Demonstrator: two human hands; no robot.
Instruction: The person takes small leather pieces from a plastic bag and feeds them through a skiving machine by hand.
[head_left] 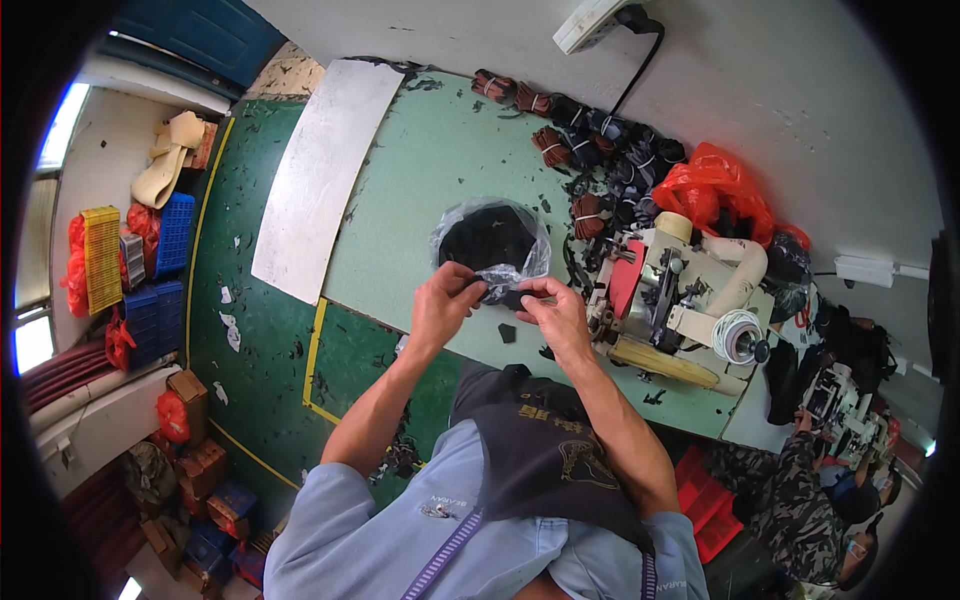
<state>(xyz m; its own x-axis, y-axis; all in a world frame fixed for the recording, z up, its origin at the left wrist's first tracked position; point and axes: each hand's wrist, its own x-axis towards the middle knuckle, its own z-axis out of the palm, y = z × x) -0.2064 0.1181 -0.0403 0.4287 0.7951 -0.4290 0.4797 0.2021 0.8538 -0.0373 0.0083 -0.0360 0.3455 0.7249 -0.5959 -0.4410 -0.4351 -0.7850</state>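
Observation:
In front of my body, my left hand (pixel 446 303) and my right hand (pixel 556 318) are closed, thumbs and fingertips pinching the two ends of a small dark piece of material (pixel 498 294). The piece is partly hidden by my fingers, and its exact kind is too small to tell. Just beyond it stands a clear plastic bag (pixel 543 243), its mouth spread wide, with dark pieces (pixel 487 236) inside. My fingertips are right at the bag's near rim; whether they also grip the plastic I cannot tell. A loose dark scrap (pixel 507 333) lies on the table between my wrists.
A sewing-type machine (pixel 690 300) stands on the green table (pixel 400 190) at right. Behind it lie tied bundles (pixel 590 215) and a red plastic bag (pixel 715 190). A white board (pixel 325 180) covers the table's left end. Another person (pixel 790 500) works at far right.

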